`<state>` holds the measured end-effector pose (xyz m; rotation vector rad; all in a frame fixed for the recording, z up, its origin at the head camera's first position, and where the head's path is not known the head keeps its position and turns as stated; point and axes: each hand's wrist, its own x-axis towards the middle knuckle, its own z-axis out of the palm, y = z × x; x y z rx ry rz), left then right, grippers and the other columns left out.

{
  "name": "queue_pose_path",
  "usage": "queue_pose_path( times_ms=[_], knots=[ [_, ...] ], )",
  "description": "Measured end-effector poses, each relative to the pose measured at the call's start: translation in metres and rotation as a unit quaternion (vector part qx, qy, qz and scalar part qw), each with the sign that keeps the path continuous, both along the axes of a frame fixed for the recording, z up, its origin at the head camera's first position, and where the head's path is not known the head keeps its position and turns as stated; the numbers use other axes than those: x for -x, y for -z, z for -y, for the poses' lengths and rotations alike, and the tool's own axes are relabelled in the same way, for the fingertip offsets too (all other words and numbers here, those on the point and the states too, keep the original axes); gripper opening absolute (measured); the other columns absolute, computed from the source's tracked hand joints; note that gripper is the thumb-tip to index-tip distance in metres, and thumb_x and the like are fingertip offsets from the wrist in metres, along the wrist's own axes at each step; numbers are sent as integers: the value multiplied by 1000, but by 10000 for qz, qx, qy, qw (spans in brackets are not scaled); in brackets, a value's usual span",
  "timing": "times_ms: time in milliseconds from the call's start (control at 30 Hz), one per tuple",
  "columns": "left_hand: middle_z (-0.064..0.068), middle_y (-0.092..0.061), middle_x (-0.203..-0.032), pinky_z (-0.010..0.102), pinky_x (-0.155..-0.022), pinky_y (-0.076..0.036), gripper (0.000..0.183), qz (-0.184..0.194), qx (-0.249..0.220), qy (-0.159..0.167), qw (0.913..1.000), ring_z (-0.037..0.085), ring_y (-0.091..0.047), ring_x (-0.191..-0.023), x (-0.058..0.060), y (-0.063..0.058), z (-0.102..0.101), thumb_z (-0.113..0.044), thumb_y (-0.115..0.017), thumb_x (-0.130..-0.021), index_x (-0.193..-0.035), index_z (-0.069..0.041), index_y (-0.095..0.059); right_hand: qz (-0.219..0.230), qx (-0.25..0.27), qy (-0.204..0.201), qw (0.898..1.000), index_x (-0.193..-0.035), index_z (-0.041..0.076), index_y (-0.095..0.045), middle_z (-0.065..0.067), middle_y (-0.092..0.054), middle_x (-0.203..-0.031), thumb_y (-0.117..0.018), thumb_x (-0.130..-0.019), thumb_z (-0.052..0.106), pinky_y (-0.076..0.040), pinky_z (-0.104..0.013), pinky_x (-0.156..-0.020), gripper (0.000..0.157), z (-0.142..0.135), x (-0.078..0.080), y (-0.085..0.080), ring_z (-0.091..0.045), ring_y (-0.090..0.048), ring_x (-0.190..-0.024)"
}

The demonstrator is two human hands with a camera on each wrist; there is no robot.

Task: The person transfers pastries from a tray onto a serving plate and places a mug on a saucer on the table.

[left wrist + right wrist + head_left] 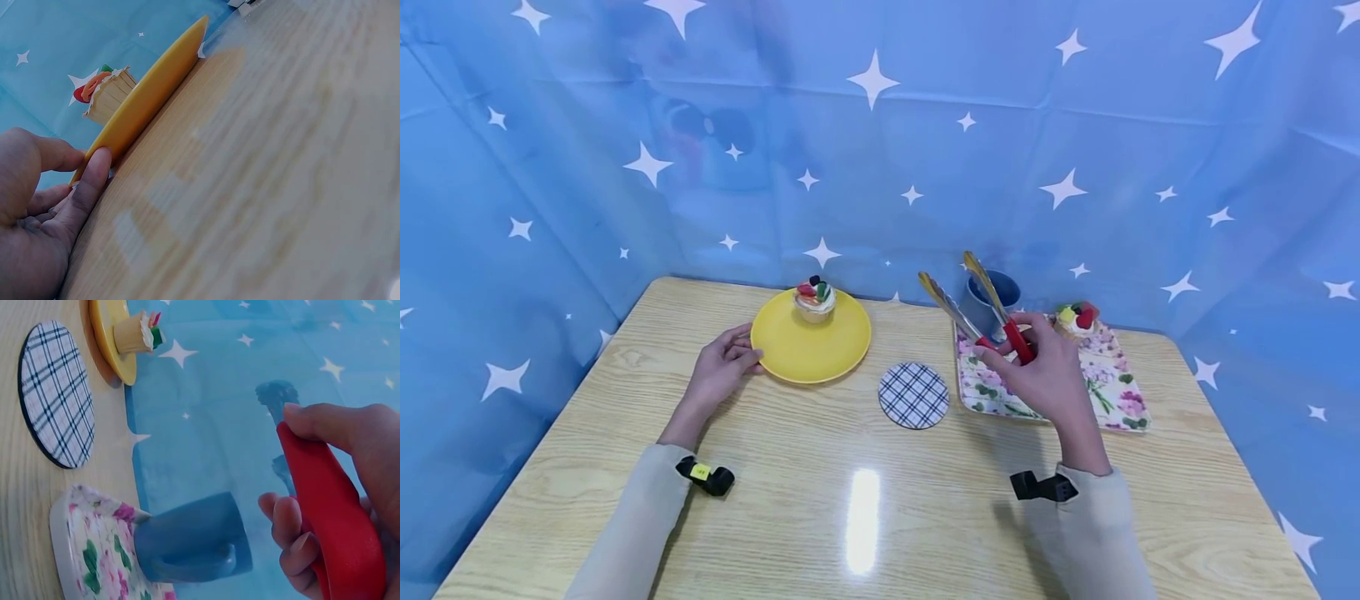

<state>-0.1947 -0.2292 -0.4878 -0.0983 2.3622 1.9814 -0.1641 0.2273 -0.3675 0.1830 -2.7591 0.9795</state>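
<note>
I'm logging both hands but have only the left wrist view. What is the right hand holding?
Observer: The right hand holds a pair of red-handled tongs.
Operator: Are the ends of the tongs pressed together?
Observer: No, they are spread apart.
Operator: I see a cupcake on the yellow plate. Is there another one?
Observer: Yes, a second cupcake sits on the floral tray.

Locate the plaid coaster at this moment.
In the head view, the plaid coaster lies on the wooden table just right of center, between the yellow plate on its left and the floral tray on its right.
</note>
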Motion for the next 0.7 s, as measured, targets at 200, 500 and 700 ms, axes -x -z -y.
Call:
queue_pose_path(
  times_ms=[200, 500, 700],
  knots=[
    [17, -57, -121, 24, -84, -67, 61, -4, 23, 18, 10000, 5, -69, -86, 1, 1, 0, -12, -62, -103, -159, -10, -37, -245, -46, 57, 9997, -135, 7, -57, -10, -75, -94, -80, -88, 47, -49, -28, -52, 66, -7, 1, -1, -23, -61, -68],
    [18, -55, -124, 24, -86, -66, 61, -4, 20, 29, 10000, 4, -69, -88, -1, -1, 2, -12, -61, -104, -160, -11, -36, 33, -58, 285, 9996, -139, 7, -53, -11, -72, -97, -75, -90, 53, -50, -30, -58, 70, -18, -3, -11, -26, -61, -77],
    [19, -56, -124, 24, -86, -66, 62, -5, 86, 50, 10000, 5, -69, -87, -1, -1, 0, -14, -61, -104, -160, -11, -36, 13, -39, 409, 9992, -141, 6, -53, -14, -73, -100, -76, -90, 53, -53, -29, -59, 72, -28, -5, -12, -28, -64, -78]
  ],
)
